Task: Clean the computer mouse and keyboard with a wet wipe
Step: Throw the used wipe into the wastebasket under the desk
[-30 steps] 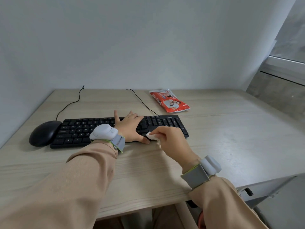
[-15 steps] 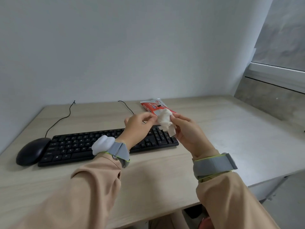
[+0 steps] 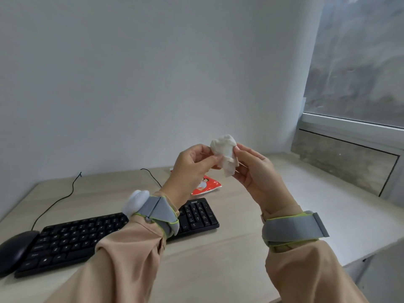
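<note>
A crumpled white wet wipe (image 3: pixel 225 154) is held up in the air above the desk, pinched from both sides. My left hand (image 3: pixel 192 165) grips its left edge and my right hand (image 3: pixel 253 169) grips its right edge. Below them a black keyboard (image 3: pixel 87 237) lies on the wooden desk, partly hidden by my left forearm. A black mouse (image 3: pixel 15 250) sits right at the keyboard's left end, cut by the frame edge.
A red wet-wipe pack (image 3: pixel 207 185) lies behind the keyboard, partly hidden by my left hand. Two black cables (image 3: pixel 63 196) run to the back wall. The light wooden desk (image 3: pixel 229 259) meets the wall at the back; a window ledge (image 3: pixel 349 127) rises at the right.
Both hands left the keyboard and rose with the wipe, from desk level to well above it. The left hand now grips the wipe too. The camera view tilted upward.
</note>
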A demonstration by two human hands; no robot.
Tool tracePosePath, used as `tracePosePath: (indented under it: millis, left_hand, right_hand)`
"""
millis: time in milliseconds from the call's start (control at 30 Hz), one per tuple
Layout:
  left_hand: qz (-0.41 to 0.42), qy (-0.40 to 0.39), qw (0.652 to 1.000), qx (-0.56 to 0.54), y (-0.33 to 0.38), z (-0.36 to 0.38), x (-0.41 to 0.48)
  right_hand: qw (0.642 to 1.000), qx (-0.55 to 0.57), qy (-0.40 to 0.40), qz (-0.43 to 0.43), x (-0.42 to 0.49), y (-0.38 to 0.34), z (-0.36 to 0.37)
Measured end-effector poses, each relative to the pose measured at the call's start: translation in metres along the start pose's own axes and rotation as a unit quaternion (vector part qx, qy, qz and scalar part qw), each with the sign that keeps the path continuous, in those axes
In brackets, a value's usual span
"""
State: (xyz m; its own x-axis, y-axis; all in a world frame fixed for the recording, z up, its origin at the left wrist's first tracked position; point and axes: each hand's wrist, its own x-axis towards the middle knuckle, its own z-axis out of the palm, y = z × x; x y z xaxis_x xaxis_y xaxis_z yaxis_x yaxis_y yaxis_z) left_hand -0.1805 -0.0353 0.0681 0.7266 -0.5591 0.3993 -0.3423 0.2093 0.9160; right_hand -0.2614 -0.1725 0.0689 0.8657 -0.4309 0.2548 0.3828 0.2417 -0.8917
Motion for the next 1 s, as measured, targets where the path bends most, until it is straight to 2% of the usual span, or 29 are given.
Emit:
tracePosePath:
  millis: [267,467,833,1000]
  left_hand:
    - [0.022,-0.024,0.999,-0.018,0.013,0.033,0.009]
    - [0.018,-0.061,0.998,-0.023,0.007,0.084,0.016]
    - [-0.033,-0.166,0.983,-0.072,-0.031,0.205,0.003]
    - [-0.069,-0.223,0.971,-0.051,-0.063,0.260,-0.019]
  right_hand:
    - [0.996,-0.014,0.037,-0.080,-0.011,-0.018,-0.029]
    - [0.989,-0.038,0.105,-0.099,-0.029,-0.036,-0.074]
    - [0.969,-0.063,0.219,-0.093,-0.084,-0.050,-0.184]
    - [0.951,-0.111,0.282,-0.061,-0.122,-0.037,-0.237]
